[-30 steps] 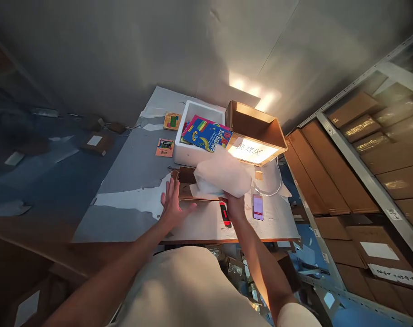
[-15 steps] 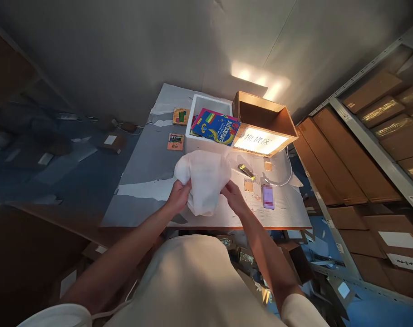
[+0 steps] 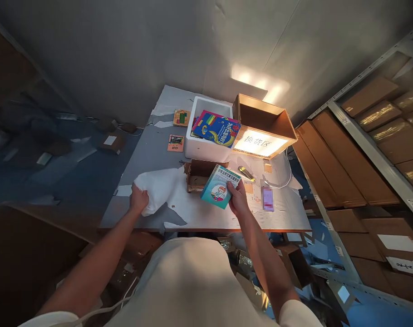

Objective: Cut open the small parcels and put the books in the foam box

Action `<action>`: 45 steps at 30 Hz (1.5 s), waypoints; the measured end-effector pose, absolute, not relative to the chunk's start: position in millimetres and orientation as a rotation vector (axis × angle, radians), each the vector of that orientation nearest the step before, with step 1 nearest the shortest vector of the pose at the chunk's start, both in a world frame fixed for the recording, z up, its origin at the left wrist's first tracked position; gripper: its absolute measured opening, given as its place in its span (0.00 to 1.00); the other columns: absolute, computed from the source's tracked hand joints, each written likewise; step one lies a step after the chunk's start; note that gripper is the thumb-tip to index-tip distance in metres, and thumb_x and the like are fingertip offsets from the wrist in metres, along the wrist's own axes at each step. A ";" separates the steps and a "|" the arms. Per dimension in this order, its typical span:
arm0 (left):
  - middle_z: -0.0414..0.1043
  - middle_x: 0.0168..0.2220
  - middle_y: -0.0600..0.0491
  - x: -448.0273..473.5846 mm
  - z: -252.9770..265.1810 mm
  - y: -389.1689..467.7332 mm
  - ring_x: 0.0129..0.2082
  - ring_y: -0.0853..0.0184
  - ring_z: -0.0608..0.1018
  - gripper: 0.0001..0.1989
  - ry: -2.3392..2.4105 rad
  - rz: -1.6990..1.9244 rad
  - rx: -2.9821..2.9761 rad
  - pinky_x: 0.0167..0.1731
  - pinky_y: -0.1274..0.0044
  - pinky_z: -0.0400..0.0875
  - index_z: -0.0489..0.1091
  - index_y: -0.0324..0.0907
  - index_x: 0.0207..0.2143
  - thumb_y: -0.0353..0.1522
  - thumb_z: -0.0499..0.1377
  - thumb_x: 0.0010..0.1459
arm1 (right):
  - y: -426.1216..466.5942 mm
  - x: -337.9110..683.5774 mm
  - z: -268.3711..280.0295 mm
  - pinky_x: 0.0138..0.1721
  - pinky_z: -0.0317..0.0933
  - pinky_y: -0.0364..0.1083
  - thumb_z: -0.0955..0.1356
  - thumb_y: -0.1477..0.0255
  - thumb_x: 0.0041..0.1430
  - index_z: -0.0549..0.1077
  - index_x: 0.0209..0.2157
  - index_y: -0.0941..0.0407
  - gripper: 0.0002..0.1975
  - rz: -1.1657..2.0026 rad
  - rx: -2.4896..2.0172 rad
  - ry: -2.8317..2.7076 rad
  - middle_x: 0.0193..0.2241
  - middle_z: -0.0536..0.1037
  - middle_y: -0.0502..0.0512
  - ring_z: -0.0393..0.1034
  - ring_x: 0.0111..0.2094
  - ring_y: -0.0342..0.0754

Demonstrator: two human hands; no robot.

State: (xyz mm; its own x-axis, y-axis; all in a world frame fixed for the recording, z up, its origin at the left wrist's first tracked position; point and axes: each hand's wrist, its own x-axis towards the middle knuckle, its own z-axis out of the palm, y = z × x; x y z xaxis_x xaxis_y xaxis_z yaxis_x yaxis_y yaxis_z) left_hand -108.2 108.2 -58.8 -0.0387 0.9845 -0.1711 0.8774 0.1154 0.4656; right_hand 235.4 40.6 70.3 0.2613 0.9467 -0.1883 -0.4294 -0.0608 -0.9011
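Observation:
My right hand [image 3: 238, 198] grips a teal book [image 3: 217, 187] with a cartoon child on its cover, thumb on the front. Off to the left, my left hand [image 3: 139, 198] is closed on a crumpled white foam wrapping sheet [image 3: 160, 188] above the table's left part. Behind the book's left edge stands a small open cardboard box [image 3: 195, 179], partly hidden by the book. A white foam box [image 3: 206, 151] just beyond holds several books, with a blue book [image 3: 216, 129] on top.
A cardboard box with a handwritten sign [image 3: 261, 141] stands at the back right. A utility knife [image 3: 246, 173] and a phone [image 3: 267, 199] lie on the right of the table [image 3: 141, 152]. Two small books [image 3: 175, 142] lie left of the foam box. Shelves with cartons [image 3: 349, 154] rise at right.
The white wrapping has come away from the book and moved left in my left hand. The teal book now shows in my right hand, and the small cardboard box is uncovered.

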 end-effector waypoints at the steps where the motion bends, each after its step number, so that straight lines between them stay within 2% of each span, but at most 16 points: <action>1: 0.62 0.54 0.18 -103.7 -60.2 106.8 0.53 0.38 0.71 0.39 2.006 0.344 1.722 0.43 0.49 0.69 0.38 0.18 0.63 0.40 0.47 0.60 | 41.9 233.7 71.0 0.42 0.72 0.53 0.75 0.65 0.47 0.65 0.44 0.50 0.23 1.242 -1.093 -0.612 0.39 0.78 0.48 0.76 0.40 0.49; 3: 0.49 0.61 0.17 -82.4 -49.1 98.1 0.62 0.38 0.58 0.45 2.154 0.524 1.465 0.52 0.47 0.61 0.34 0.19 0.64 0.44 0.51 0.59 | 44.4 229.6 73.9 0.42 0.72 0.53 0.75 0.66 0.47 0.63 0.48 0.49 0.27 1.239 -1.075 -0.613 0.40 0.78 0.48 0.75 0.41 0.49; 4: 0.41 0.65 0.21 -67.3 -37.8 91.0 0.66 0.39 0.49 0.49 2.169 0.676 1.360 0.56 0.46 0.54 0.35 0.23 0.65 0.46 0.54 0.56 | 45.6 227.3 76.2 0.42 0.72 0.53 0.75 0.66 0.47 0.63 0.49 0.48 0.28 1.247 -1.066 -0.616 0.41 0.78 0.48 0.75 0.41 0.49; 5: 0.36 0.67 0.27 -50.5 -23.8 82.5 0.68 0.42 0.43 0.50 2.084 0.848 1.364 0.60 0.47 0.46 0.38 0.28 0.66 0.48 0.58 0.53 | 46.7 224.9 79.0 0.42 0.72 0.52 0.75 0.66 0.47 0.63 0.50 0.47 0.29 1.261 -1.057 -0.618 0.42 0.78 0.48 0.75 0.41 0.49; 6: 0.38 0.68 0.32 -33.1 -8.4 73.4 0.68 0.46 0.43 0.49 1.884 0.992 1.406 0.63 0.51 0.44 0.42 0.33 0.66 0.47 0.60 0.51 | 48.0 222.4 82.2 0.42 0.71 0.52 0.75 0.67 0.47 0.63 0.50 0.47 0.29 1.279 -1.046 -0.619 0.42 0.78 0.48 0.75 0.41 0.48; 8: 0.55 0.64 0.38 -0.5 21.4 55.6 0.65 0.52 0.58 0.45 1.350 1.082 1.313 0.62 0.60 0.54 0.54 0.41 0.63 0.47 0.64 0.47 | 50.8 217.2 89.2 0.42 0.71 0.51 0.75 0.67 0.47 0.64 0.48 0.47 0.27 1.308 -1.021 -0.617 0.42 0.78 0.47 0.75 0.40 0.48; 10: 0.69 0.55 0.38 23.5 43.7 42.0 0.55 0.53 0.72 0.43 1.058 1.007 1.044 0.54 0.61 0.66 0.61 0.40 0.59 0.47 0.67 0.43 | 54.1 212.4 96.0 0.41 0.71 0.50 0.74 0.64 0.50 0.65 0.46 0.47 0.22 1.319 -0.994 -0.630 0.40 0.78 0.47 0.75 0.40 0.48; 14: 0.77 0.43 0.44 36.3 59.9 33.0 0.42 0.59 0.78 0.35 0.991 1.038 0.721 0.44 0.66 0.73 0.71 0.38 0.49 0.47 0.69 0.40 | 60.5 210.7 106.1 0.38 0.71 0.49 0.70 0.57 0.54 0.67 0.41 0.50 0.17 1.333 -0.991 -0.689 0.38 0.78 0.50 0.74 0.40 0.49; 18: 0.79 0.38 0.47 27.6 62.1 36.1 0.38 0.62 0.79 0.30 0.920 1.035 0.612 0.40 0.70 0.74 0.74 0.39 0.45 0.43 0.71 0.40 | 67.7 217.4 111.3 0.39 0.70 0.51 0.70 0.54 0.52 0.68 0.40 0.50 0.18 1.378 -1.015 -0.741 0.38 0.78 0.51 0.74 0.42 0.52; 22: 0.79 0.37 0.46 30.7 68.5 35.9 0.37 0.62 0.79 0.22 0.761 0.897 0.475 0.37 0.72 0.75 0.76 0.37 0.38 0.42 0.70 0.43 | 77.2 220.0 110.6 0.44 0.67 0.56 0.64 0.43 0.51 0.69 0.45 0.50 0.29 1.561 -0.873 -0.832 0.45 0.76 0.57 0.69 0.50 0.56; 26: 0.79 0.36 0.47 38.8 75.2 33.9 0.37 0.62 0.80 0.17 0.662 0.719 0.375 0.36 0.72 0.75 0.76 0.40 0.37 0.40 0.68 0.46 | 86.6 221.3 103.8 0.40 0.69 0.53 0.72 0.48 0.42 0.68 0.47 0.48 0.32 1.621 -0.898 -0.943 0.42 0.76 0.54 0.71 0.45 0.53; 29: 0.78 0.43 0.45 34.6 77.1 39.0 0.46 0.57 0.78 0.23 0.626 0.792 0.412 0.44 0.66 0.74 0.75 0.41 0.42 0.48 0.63 0.50 | 93.4 226.2 103.5 0.28 0.69 0.45 0.75 0.53 0.41 0.68 0.41 0.49 0.27 1.535 -1.052 -0.948 0.32 0.74 0.47 0.70 0.30 0.44; 32: 0.77 0.46 0.44 23.4 74.4 48.4 0.49 0.53 0.76 0.33 0.717 0.972 0.532 0.50 0.60 0.70 0.73 0.41 0.46 0.55 0.62 0.46 | 99.5 231.1 111.1 0.19 0.64 0.40 0.75 0.55 0.44 0.69 0.39 0.51 0.24 1.428 -1.256 -0.969 0.29 0.72 0.45 0.63 0.22 0.38; 35: 0.79 0.41 0.46 15.0 68.3 55.6 0.44 0.56 0.79 0.34 0.951 1.028 0.687 0.51 0.61 0.70 0.73 0.40 0.48 0.49 0.69 0.40 | 103.4 232.8 120.7 0.20 0.66 0.40 0.72 0.53 0.48 0.71 0.43 0.52 0.24 1.414 -1.330 -1.008 0.31 0.74 0.47 0.65 0.23 0.39; 39: 0.78 0.44 0.46 13.3 60.2 57.4 0.45 0.56 0.79 0.32 0.972 1.047 0.721 0.53 0.61 0.70 0.73 0.39 0.49 0.49 0.67 0.45 | 104.9 231.3 126.6 0.24 0.70 0.43 0.70 0.52 0.51 0.71 0.48 0.52 0.26 1.445 -1.295 -0.998 0.35 0.77 0.51 0.72 0.27 0.43; 45: 0.77 0.46 0.45 16.0 58.2 52.5 0.48 0.54 0.77 0.30 0.920 1.052 0.705 0.54 0.60 0.69 0.74 0.38 0.48 0.48 0.66 0.47 | 105.8 230.4 123.8 0.23 0.69 0.43 0.70 0.52 0.51 0.74 0.47 0.53 0.26 1.441 -1.292 -0.986 0.35 0.79 0.53 0.73 0.27 0.44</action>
State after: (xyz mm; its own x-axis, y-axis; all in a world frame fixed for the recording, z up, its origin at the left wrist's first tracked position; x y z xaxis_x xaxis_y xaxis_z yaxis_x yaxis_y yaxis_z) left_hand 16.0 52.5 58.2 0.2072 0.9353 -0.2870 -0.4089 0.3492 0.8431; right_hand 230.4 105.8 123.8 -0.0114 0.9698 -0.2437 -0.1242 -0.2432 -0.9620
